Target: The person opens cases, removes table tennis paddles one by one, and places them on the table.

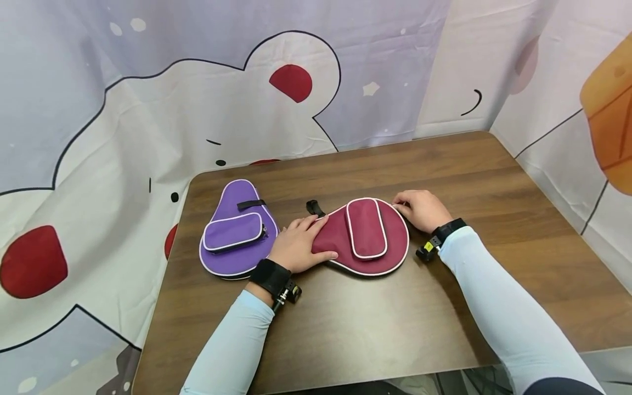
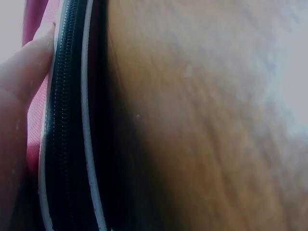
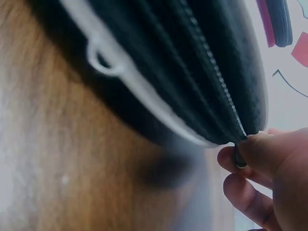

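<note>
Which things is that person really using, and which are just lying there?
Being used:
- red case, with the left hand resting on it
- its zip pull, pinched by the right hand

Just lying there:
- purple case, held by neither hand

A maroon, white-edged case (image 1: 366, 229) lies pocket-up on the table (image 1: 365, 323).

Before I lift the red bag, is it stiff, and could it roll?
The red bag is probably fairly stiff: its rounded outline shows no crumpling. It seems unlikely to roll, since its broad side lies flat on the table. Contents are hidden, so weight is uncertain.
</note>
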Demonstrator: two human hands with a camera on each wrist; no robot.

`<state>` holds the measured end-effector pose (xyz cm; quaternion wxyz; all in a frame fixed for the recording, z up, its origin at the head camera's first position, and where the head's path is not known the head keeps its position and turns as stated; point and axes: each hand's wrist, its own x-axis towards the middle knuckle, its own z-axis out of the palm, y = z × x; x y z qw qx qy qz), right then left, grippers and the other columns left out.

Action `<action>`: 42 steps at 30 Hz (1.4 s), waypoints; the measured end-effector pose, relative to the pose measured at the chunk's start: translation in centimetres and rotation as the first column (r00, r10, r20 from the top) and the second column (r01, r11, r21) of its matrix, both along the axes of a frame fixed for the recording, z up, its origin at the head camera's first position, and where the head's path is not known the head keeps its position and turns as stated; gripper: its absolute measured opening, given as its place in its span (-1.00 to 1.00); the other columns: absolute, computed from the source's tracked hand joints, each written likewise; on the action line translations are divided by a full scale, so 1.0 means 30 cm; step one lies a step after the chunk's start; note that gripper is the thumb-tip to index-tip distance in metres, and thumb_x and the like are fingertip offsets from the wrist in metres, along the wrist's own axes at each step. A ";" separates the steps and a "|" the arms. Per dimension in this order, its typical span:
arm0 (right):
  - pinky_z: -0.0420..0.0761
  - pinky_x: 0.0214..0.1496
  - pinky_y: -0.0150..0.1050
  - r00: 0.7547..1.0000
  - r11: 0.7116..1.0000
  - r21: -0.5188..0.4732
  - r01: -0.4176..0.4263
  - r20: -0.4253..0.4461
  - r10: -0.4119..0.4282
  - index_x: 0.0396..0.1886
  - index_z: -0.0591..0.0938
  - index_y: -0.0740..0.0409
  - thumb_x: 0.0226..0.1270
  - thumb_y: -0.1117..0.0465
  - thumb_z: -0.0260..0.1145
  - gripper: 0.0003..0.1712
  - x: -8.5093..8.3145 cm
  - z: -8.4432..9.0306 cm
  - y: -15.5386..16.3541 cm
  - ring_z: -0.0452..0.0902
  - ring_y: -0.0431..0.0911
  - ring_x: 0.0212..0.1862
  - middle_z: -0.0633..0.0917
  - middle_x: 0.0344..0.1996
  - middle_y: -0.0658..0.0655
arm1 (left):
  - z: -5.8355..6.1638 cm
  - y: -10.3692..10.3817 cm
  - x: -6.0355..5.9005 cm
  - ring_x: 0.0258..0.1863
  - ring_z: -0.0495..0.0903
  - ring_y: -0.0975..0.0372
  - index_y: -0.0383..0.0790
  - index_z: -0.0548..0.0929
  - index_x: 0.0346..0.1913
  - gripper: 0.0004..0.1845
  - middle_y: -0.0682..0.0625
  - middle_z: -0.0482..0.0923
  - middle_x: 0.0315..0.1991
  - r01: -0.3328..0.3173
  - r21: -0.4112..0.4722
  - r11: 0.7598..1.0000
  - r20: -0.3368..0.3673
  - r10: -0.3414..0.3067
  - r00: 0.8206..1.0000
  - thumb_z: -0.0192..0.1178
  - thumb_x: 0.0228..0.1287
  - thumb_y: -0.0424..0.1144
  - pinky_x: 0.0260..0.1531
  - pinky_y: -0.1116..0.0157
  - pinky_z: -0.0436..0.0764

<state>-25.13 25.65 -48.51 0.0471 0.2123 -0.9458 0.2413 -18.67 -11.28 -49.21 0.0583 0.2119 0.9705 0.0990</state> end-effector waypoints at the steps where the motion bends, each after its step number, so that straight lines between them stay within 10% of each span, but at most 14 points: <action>1: 0.66 0.04 0.16 1.000 1.000 0.003 0.002 -0.001 -0.002 -0.09 0.84 0.09 0.59 0.22 0.43 -0.91 0.000 0.001 0.000 0.76 0.08 -0.14 0.84 -0.21 0.12 | 0.000 0.001 0.000 0.59 0.31 -0.03 0.30 0.16 0.78 0.12 0.04 0.27 0.68 -0.006 0.000 1.000 -0.002 0.006 1.000 0.18 0.26 0.68 0.43 -0.30 0.41; 29: 0.65 -0.11 0.16 0.995 0.994 0.052 0.096 -0.036 -0.094 -0.10 0.85 0.14 0.56 0.19 0.43 -0.86 0.016 0.000 0.000 0.73 0.08 -0.25 0.82 -0.30 0.12 | 0.004 0.033 0.008 0.45 0.47 -0.09 0.15 0.37 0.71 0.12 -0.09 0.51 0.48 -0.151 0.014 0.988 -0.045 0.152 0.987 0.17 0.22 0.71 0.48 -0.37 0.29; 42: 0.64 -0.17 0.13 0.995 0.993 0.065 0.100 -0.008 -0.100 -0.10 0.86 0.12 0.57 0.15 0.44 -0.84 0.029 -0.017 -0.025 0.70 0.02 -0.29 0.81 -0.33 0.07 | 0.041 0.036 0.014 0.09 0.55 -0.03 -0.13 0.61 0.52 0.11 -0.16 0.61 0.09 -0.208 -0.027 0.978 -0.100 0.204 0.974 0.20 0.21 0.70 -0.01 -0.10 0.61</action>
